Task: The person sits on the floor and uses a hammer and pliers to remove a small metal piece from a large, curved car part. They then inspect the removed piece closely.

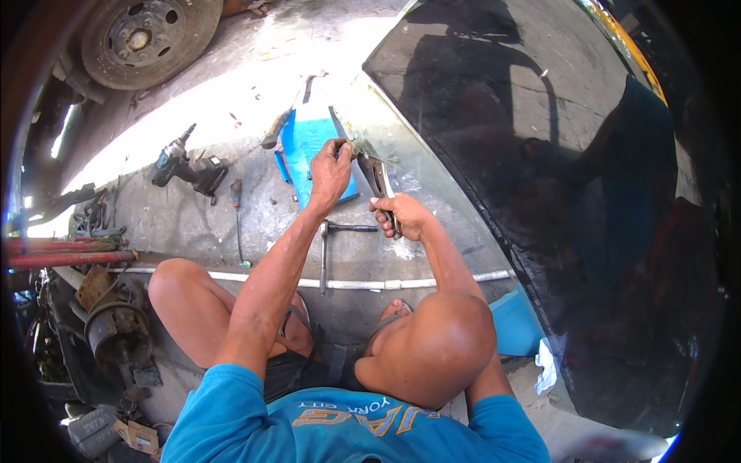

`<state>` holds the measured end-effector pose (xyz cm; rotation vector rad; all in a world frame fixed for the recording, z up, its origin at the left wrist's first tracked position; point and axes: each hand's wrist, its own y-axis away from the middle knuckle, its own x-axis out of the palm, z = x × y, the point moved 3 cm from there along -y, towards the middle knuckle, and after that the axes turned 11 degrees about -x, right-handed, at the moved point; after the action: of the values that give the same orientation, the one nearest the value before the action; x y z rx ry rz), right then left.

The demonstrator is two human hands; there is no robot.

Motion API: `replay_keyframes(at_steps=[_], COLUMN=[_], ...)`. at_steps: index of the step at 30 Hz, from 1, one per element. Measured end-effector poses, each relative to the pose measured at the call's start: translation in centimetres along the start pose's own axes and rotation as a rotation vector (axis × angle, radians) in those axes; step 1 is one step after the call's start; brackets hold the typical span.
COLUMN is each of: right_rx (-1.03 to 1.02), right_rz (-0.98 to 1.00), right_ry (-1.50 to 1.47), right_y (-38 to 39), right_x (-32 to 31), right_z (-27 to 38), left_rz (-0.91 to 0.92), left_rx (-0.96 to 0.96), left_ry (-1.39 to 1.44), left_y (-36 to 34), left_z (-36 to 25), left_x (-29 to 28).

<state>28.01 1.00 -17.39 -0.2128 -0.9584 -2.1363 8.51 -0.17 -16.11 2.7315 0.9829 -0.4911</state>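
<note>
Squatting on the concrete floor (193,216), a person clamps the right hand (401,216) around pliers (376,179) while the left hand (330,171) pinches a dark panel's edge (363,150).

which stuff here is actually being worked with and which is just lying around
In use:
- left hand gripping the edge of the dark panel
- right hand holding pliers at that edge

Lying about:
- power tool
- T-shaped wrench
- blue sheet
- wheel
- red bars
- white pipe
</note>
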Motion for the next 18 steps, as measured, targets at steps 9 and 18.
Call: replay_keyframes(at_steps=[9,18], right_rx=[0.108,0.093], right_rz=[0.078,0.054], right_ry=[-0.151,-0.007], right_y=[0.1,1.3], right_x=[-0.9,-0.6], right_z=[-0.5,-1.0], left_rz=[0.046,-0.102], left_rx=[0.082,-0.065], left_ry=[-0.147,-0.007], left_y=[0.6,3.0], left_z=[-0.7,2.7], left_x=[-0.4,0.4])
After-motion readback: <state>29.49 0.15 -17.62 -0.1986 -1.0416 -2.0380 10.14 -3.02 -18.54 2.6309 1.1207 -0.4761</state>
